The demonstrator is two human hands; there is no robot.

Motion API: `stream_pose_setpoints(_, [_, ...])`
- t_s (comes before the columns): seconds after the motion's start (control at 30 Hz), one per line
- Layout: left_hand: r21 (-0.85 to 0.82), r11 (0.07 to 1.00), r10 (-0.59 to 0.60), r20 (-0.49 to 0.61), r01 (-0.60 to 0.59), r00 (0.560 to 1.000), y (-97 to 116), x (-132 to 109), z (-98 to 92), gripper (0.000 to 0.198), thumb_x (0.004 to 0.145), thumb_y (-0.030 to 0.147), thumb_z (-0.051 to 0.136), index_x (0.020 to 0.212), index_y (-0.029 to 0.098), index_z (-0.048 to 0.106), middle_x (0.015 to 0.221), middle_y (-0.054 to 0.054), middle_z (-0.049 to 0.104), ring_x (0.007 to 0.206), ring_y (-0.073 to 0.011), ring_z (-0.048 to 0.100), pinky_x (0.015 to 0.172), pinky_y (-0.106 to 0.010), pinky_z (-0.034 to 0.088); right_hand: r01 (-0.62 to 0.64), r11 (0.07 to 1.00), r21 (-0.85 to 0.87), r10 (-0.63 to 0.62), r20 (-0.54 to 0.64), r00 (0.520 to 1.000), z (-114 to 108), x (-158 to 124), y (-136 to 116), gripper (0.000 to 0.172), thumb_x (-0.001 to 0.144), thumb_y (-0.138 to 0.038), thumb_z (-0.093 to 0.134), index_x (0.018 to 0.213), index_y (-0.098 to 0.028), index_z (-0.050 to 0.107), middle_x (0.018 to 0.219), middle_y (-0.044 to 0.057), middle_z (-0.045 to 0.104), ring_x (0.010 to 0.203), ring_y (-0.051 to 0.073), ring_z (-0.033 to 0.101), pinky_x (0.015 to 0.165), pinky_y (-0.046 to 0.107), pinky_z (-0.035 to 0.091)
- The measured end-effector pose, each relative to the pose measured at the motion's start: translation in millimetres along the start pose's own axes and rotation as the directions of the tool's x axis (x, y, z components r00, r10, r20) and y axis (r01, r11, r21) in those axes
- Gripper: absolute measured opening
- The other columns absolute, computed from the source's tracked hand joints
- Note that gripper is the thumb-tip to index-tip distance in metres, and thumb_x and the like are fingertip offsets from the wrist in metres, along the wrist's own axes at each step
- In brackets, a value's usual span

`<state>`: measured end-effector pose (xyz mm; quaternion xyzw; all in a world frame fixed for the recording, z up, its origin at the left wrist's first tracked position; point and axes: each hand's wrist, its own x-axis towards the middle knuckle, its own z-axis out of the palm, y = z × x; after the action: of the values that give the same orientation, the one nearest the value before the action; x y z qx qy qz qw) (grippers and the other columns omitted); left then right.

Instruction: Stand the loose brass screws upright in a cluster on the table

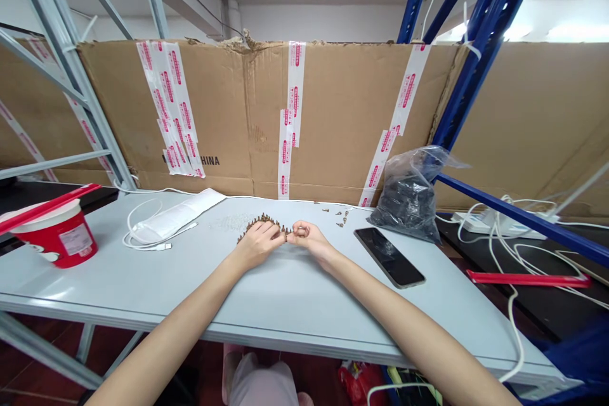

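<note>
My left hand (258, 243) and my right hand (307, 238) meet at the middle of the pale table (285, 298), fingers curled and pinched together around a tiny brown part. An arc of several small brown metal pieces (263, 222) lies just behind my left hand. A few more loose brown pieces (340, 217) are scattered farther back to the right. What exactly sits between my fingertips is too small to name.
A black phone (389, 257) lies right of my hands; behind it is a clear bag of dark parts (410, 196). A white cable and white pouch (164, 223) lie at left, a red tub (59, 235) at far left. Taped cardboard (295, 114) walls the back. Cables and a power strip (480, 222) sit right.
</note>
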<state>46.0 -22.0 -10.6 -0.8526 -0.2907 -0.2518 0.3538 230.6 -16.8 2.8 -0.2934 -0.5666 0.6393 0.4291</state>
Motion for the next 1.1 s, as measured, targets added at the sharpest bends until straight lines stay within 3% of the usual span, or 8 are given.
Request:
stream_pose_setpoints(0.27, [0.013, 1.000, 0.011, 0.026, -0.011, 1.000, 1.6, 1.4, 0.3, 0.015, 0.085, 0.015, 0.041, 0.093, 0.017, 0.053, 0.076, -0.003, 0.054, 0.072, -0.0151, 0.044, 0.065, -0.029, 0.028, 0.011, 1.000, 0.002, -0.011, -0.032, 0.999, -0.2, 0.3, 0.2, 0.040, 0.049, -0.033, 0.078, 0.066, -0.018, 0.045, 0.060, -0.005, 0.054, 0.059, 0.009, 0.050, 0.064, 0.024, 0.034])
stream_pose_setpoints(0.4, [-0.011, 1.000, 0.000, 0.014, 0.001, 1.000, 2.7, 2.3, -1.6, 0.015, 0.085, 0.013, 0.039, 0.086, 0.017, 0.054, 0.074, -0.003, 0.054, 0.069, -0.0148, 0.043, 0.063, -0.029, 0.027, 0.012, 1.000, 0.009, -0.012, -0.021, 1.000, -0.1, 0.6, 2.3, 0.039, 0.049, -0.032, 0.077, 0.067, -0.017, 0.045, 0.059, -0.005, 0.054, 0.058, 0.009, 0.050, 0.063, 0.023, 0.034])
stream_pose_setpoints(0.6, [-0.084, 0.996, -0.029, 0.001, 0.029, 1.000, 3.9, 6.7, -5.4, 0.025, 0.089, 0.024, 0.037, 0.068, 0.017, 0.049, 0.063, -0.001, 0.049, 0.065, -0.0130, 0.042, 0.062, -0.028, 0.026, -0.007, 0.999, 0.040, 0.007, 0.001, 1.000, 0.7, 0.8, 6.2, 0.041, 0.049, -0.033, 0.077, 0.068, -0.018, 0.045, 0.064, -0.003, 0.059, 0.060, 0.010, 0.053, 0.066, 0.024, 0.035])
stream_pose_setpoints(0.73, [-0.091, 0.996, -0.017, 0.035, 0.020, 0.999, 2.2, 5.6, -2.2, 0.020, 0.089, 0.027, 0.038, 0.080, 0.016, 0.051, 0.067, -0.001, 0.051, 0.067, -0.0131, 0.044, 0.063, -0.027, 0.028, -0.015, 1.000, 0.026, 0.016, -0.020, 1.000, 0.1, 1.0, 5.2, 0.041, 0.049, -0.033, 0.077, 0.068, -0.018, 0.045, 0.062, -0.003, 0.058, 0.058, 0.009, 0.051, 0.064, 0.024, 0.034])
stream_pose_setpoints(0.83, [-0.072, 0.997, -0.007, 0.054, 0.011, 0.998, 0.7, 3.5, 0.0, 0.016, 0.089, 0.019, 0.037, 0.087, 0.016, 0.052, 0.068, -0.001, 0.052, 0.067, -0.0130, 0.045, 0.064, -0.027, 0.029, -0.006, 1.000, 0.005, 0.006, -0.043, 0.999, 0.3, 0.7, 2.3, 0.041, 0.048, -0.033, 0.078, 0.067, -0.018, 0.044, 0.060, -0.005, 0.055, 0.058, 0.009, 0.050, 0.064, 0.024, 0.034])
stream_pose_setpoints(0.93, [-0.047, 0.999, 0.002, 0.054, 0.001, 0.999, 0.1, 2.4, -0.3, 0.017, 0.088, 0.015, 0.036, 0.083, 0.017, 0.052, 0.068, -0.001, 0.052, 0.067, -0.0132, 0.044, 0.063, -0.028, 0.028, -0.004, 1.000, 0.007, 0.005, -0.037, 0.999, 1.1, -0.2, 0.8, 0.042, 0.047, -0.034, 0.078, 0.067, -0.018, 0.045, 0.059, -0.005, 0.054, 0.059, 0.009, 0.050, 0.063, 0.024, 0.034])
stream_pose_setpoints(1.1, [-0.050, 0.999, 0.003, 0.027, -0.002, 1.000, 1.7, 5.1, -4.8, 0.021, 0.087, 0.024, 0.040, 0.069, 0.017, 0.049, 0.063, -0.001, 0.049, 0.064, -0.0132, 0.043, 0.062, -0.028, 0.028, -0.012, 1.000, 0.022, 0.013, -0.015, 1.000, 1.2, -1.7, 4.7, 0.041, 0.049, -0.034, 0.077, 0.067, -0.018, 0.043, 0.061, -0.004, 0.055, 0.060, 0.010, 0.050, 0.064, 0.024, 0.034])
